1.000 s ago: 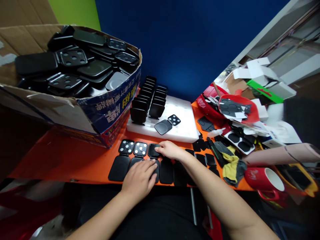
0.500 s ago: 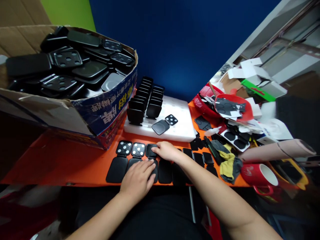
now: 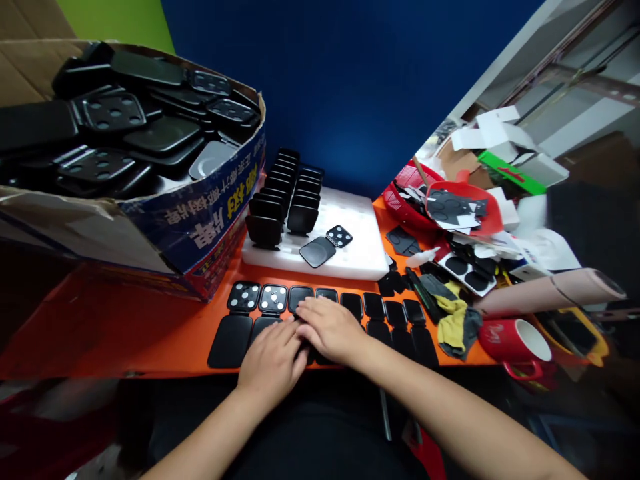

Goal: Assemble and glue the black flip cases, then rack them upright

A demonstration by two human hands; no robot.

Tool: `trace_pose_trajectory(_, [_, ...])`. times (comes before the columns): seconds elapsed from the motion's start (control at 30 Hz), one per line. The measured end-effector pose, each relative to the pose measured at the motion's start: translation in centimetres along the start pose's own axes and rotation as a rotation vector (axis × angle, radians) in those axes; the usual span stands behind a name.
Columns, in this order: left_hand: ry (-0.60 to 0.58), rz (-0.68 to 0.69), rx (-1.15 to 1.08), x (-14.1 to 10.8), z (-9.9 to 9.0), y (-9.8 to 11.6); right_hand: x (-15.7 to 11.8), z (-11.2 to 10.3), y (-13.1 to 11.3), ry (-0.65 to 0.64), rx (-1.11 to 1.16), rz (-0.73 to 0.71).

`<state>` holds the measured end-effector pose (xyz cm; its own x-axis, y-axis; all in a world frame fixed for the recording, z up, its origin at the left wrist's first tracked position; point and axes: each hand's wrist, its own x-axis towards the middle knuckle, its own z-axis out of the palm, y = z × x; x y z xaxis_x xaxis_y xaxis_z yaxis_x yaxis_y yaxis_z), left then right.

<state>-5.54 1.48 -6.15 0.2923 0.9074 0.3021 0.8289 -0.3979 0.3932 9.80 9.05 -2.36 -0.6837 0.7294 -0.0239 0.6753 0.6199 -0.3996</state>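
A row of black hinged pieces lies unfolded along the front of the orange table [image 3: 165, 333], each a small square part joined to a larger panel. The two leftmost square parts [image 3: 273, 298] show pale round dots, while those farther right [image 3: 374, 305] look plain black. My left hand [image 3: 273, 357] rests over the large panels with its fingers stretched out flat. My right hand [image 3: 331, 331] lies beside it, fingers extended, its fingertips meeting the left fingertips over the third and fourth pieces. Anything under the fingertips is hidden.
A cardboard box [image 3: 200, 233] full of black hinged pieces stands at left. Behind the row, a white foam block [image 3: 360, 257] bears upright pieces [image 3: 287, 193] and one lying open [image 3: 319, 252]. Rightward are a red basket [image 3: 405, 193], grey-yellow gloves [image 3: 453, 323] and a red mug [image 3: 515, 343].
My right hand has come off the third piece's square part and drawn down toward me, against my left fingertips. My left hand has hardly moved. The view has shifted slightly.
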Motion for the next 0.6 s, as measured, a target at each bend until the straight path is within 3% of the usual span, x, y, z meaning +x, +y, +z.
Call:
trace_pose_trajectory(0.1, [-0.004, 0.004, 0.001, 0.1, 0.0, 0.0, -1.2, 1.6, 0.2, -0.002, 0.026, -0.03])
trace_pose_trajectory(0.23, [-0.041, 0.036, 0.044, 0.1, -0.1, 0.0, -0.2, 2.5, 0.6, 0.039, -0.027, -0.031])
trace_pose_trajectory(0.37, [-0.049, 0.058, 0.074, 0.0, 0.0, -0.2, 0.3, 2.2, 0.0, 0.087, -0.014, -0.017])
trace_pose_trajectory(0.47, [-0.009, 0.066, 0.073, -0.1, 0.3, -0.4, -1.0, 1.2, 0.5, 0.124, 0.046, 0.017])
trace_pose_trajectory(0.53, [0.021, 0.072, 0.064, -0.1, 0.4, -0.5, -2.7, 0.0, 2.3, 0.163, 0.031, 0.165])
trace_pose_trajectory(0.6, [0.039, 0.073, 0.061, -0.1, 0.6, -0.6, -4.7, -1.8, 5.3, 0.204, -0.037, 0.427])
